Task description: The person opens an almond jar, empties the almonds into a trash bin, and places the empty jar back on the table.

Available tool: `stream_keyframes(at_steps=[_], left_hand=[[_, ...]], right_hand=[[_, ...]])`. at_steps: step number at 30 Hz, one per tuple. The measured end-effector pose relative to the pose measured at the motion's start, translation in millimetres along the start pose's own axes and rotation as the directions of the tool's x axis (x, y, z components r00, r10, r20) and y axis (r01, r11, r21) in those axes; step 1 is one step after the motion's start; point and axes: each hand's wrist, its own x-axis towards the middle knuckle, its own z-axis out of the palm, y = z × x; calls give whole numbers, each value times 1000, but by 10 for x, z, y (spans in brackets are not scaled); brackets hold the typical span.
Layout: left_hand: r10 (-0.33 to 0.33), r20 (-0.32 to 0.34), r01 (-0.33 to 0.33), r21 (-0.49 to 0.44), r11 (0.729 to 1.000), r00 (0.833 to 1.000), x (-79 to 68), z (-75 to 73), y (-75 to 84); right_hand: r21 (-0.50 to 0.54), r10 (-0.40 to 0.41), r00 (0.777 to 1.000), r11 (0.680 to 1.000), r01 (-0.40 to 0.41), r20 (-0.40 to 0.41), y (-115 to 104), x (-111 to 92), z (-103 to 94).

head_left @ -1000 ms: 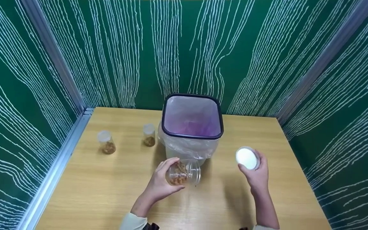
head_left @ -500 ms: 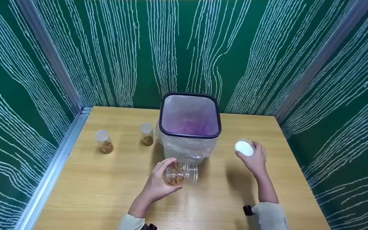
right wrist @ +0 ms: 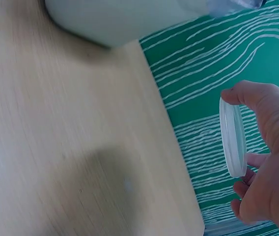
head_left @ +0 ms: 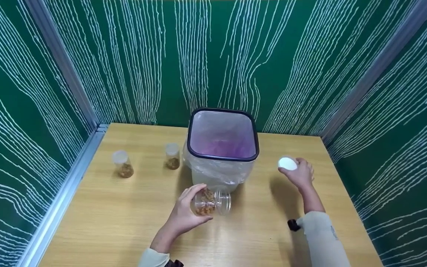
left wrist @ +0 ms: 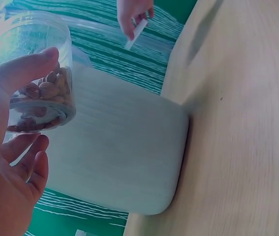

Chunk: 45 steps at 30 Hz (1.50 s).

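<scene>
One clear jar [head_left: 202,202] lies tipped in the left hand [head_left: 184,213], its white lid [head_left: 287,163] off in the right hand [head_left: 302,175].
The left thumb and fingers curl round the jar, holding brown nuts [left wrist: 48,91] inside, just in front of the bin [left wrist: 117,142]; the right pinches the lid by its edge above the table [head_left: 250,237], right of the bin. Two capped jars [head_left: 172,156] stand on the table, left of the bin.

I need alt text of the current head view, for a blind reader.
The left hand holds an open clear jar of brown pieces sideways, near a bag-lined bin on a wooden table; the right hand holds a white lid. Two small containers stand at left.
</scene>
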Motion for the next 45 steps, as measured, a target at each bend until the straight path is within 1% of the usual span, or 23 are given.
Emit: stream_keyframes(at_steps=[5, 8, 11, 16, 20, 24, 29, 36, 41, 45], left_hand=[[-11, 3, 11, -5, 1000, 1000, -17, 7, -5], [-13, -8, 13, -2, 1000, 1000, -23, 10, -11], [-14, -7, 14, -3, 1000, 1000, -26, 32, -8], [1, -5, -1, -14, 1000, 1000, -28, 82, 18], [4, -11, -4, -16, 1000, 1000, -25, 105, 27], [-11, -9, 11, -16, 1000, 1000, -38, 128, 15], [-21, -9, 21, -23, 1000, 1000, -41, 140, -3], [-3, -30, 2, -25, 1000, 1000, -35, 134, -22], [-6, -21, 5, -29, 1000, 1000, -63, 150, -29], [-20, -10, 19, -32, 999, 1000, -85, 151, -35]], right_hand=[[-60, 27, 999, 998, -25, 23, 70, 142, 24], [-76, 58, 996, 996, -53, 66, 94, 177, 39], [-84, 104, 988, 992, -95, 110, 116, 182, 48], [-86, 167, 971, 984, -154, 170, 172, 186, 42], [-46, 228, 950, 974, -224, 212, 224, 187, 30], [-53, 266, 930, 964, -261, 252, 283, 187, 24], [-72, 279, 917, 960, -270, 286, 323, 196, 37], [-78, 261, 917, 965, -249, 301, 370, 189, 93], [-50, 278, 912, 960, -276, 301, 421, 174, 121], [-50, 280, 914, 959, -278, 294, 446, 159, 119]])
